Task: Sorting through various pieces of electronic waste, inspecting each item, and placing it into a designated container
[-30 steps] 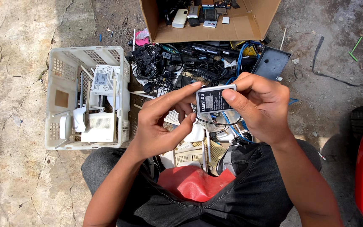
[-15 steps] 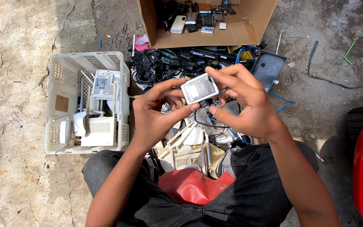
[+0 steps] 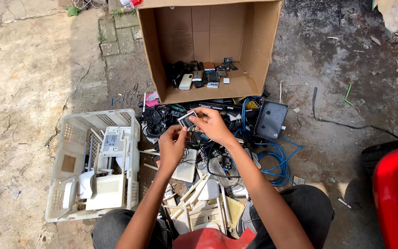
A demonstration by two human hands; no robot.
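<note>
- An open cardboard box lies on its side at the top of the view, its mouth facing the person, with a small cluster of phones and batteries on its lower wall.
- Just in front of the box, a tangle of black cables and chargers spreads over the ground, with a coiled blue cable and a dark flat device to the right.
- A white plastic crate on the left holds white routers and similar housings.
- More white plastic parts and antennas are heaped between the person's knees, directly under the forearms.
- A red object is cut off at the right edge.
- Both arms reach forward from the bottom of the view over the heap, bare to the elbow.
- The left hand and the right hand meet above the cables, fingertips closed together on a small flat battery, silver-grey with a dark edge, which is tilted.
- The left hand pinches its lower left side; the right hand grips its right side from above.
- The fingers cover part of the battery, and its label is too small to make out.
- The items in the box are too small to tell apart with certainty.
</note>
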